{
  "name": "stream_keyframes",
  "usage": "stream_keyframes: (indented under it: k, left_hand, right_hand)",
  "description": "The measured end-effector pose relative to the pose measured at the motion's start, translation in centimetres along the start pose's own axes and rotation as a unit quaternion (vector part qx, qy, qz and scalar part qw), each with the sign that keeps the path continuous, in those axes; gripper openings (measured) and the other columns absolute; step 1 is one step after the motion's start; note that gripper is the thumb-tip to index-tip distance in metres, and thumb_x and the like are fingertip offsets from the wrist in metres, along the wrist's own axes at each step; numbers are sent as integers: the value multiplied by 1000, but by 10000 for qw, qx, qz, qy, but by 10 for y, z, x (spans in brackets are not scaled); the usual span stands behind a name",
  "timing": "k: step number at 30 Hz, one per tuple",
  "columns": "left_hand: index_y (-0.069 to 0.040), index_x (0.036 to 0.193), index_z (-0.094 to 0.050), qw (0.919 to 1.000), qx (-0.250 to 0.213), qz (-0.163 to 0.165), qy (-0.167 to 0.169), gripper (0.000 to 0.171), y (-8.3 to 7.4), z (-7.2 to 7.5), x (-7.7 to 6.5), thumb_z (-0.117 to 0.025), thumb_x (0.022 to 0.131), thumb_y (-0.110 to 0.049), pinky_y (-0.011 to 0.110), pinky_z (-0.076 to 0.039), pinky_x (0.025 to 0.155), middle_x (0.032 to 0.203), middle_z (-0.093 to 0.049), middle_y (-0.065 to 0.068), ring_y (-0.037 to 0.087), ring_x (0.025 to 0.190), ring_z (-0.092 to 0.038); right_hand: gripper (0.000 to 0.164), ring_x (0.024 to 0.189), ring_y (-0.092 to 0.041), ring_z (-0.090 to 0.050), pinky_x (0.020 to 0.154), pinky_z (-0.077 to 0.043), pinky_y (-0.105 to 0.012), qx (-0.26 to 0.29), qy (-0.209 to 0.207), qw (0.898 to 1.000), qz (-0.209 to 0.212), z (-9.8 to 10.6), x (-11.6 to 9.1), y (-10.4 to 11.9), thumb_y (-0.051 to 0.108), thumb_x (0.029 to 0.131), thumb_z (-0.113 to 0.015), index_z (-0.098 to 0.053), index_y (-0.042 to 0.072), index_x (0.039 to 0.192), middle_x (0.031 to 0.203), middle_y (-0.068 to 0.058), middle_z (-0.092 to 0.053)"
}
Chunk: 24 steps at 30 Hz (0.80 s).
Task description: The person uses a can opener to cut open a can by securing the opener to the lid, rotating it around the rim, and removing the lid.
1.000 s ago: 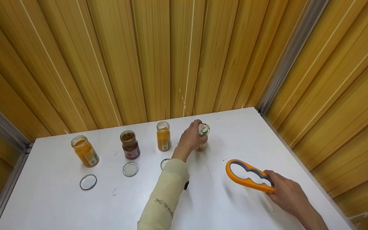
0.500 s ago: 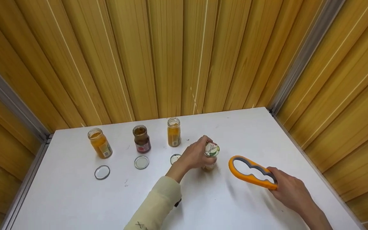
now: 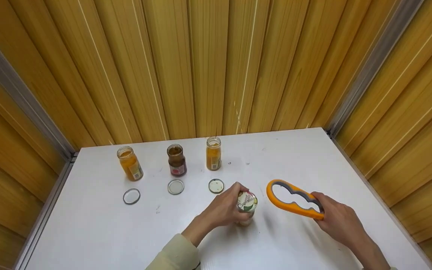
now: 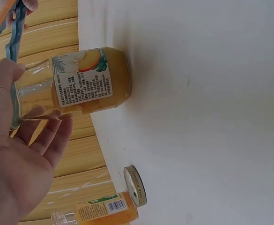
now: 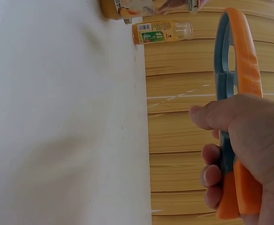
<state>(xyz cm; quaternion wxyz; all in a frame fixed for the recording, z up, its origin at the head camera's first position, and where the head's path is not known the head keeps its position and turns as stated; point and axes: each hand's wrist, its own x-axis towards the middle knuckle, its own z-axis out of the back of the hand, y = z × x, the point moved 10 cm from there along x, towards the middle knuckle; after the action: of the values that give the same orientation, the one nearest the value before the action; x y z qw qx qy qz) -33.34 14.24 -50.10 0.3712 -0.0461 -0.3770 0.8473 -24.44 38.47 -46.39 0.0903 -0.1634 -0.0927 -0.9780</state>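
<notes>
My left hand (image 3: 221, 210) grips a glass jar (image 3: 247, 201) around its upper part, fingers and thumb just below a patterned lid. This jar stands upright at the middle front of the table; in the left wrist view its fruit label (image 4: 83, 77) and yellow contents show. To the right, my right hand (image 3: 341, 221) holds one end of an orange and grey jar opener (image 3: 289, 207) above the table, its scalloped loop pointing left toward the jar. In the right wrist view, fingers wrap around the opener's handle (image 5: 248, 187).
Along the back stand three lidless jars: one of orange contents (image 3: 129, 165), a dark one (image 3: 177, 161) and another orange one (image 3: 213, 155). A loose lid lies before each: left (image 3: 131, 196), middle (image 3: 176, 186), right (image 3: 216, 185). Wood-patterned walls (image 3: 208, 75) bound the white table (image 3: 126, 236).
My left hand has drawn the lidded jar from the back row toward the front of the table, uncovering the right loose lid. The right hand keeps the opener nearly in place. The head view has shifted.
</notes>
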Motion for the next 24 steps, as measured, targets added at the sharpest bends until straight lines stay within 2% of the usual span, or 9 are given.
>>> stream_keyframes:
  k: [4,15,24]
  left_hand:
    - [-28,117,-38,9999,-64,100,48,61,0,2,-19,-76,71,-41,22,-46,81,113,-51,-15,0,95,-52]
    - [-33,117,-37,9980,-255,551,201,63,3,8,-69,-77,69,-44,26,-46,82,116,-50,-18,1,96,-52]
    - [-34,117,-39,9965,-291,775,-66,65,8,19,-106,-79,66,-39,26,-47,79,111,-54,-18,1,92,-54]
  right_hand:
    - [55,57,-4,-45,51,-45,-25,-40,-31,9999,91,-1,2,6,11,67,-77,-54,13,116,82,5,-60]
    - [54,61,-4,-47,60,-50,-27,148,322,9994,56,-20,7,27,13,68,-79,-55,14,116,88,4,-62]
    - [54,63,-3,-48,63,-50,-26,283,526,9981,136,-34,11,54,15,69,-78,-54,16,118,91,4,-64]
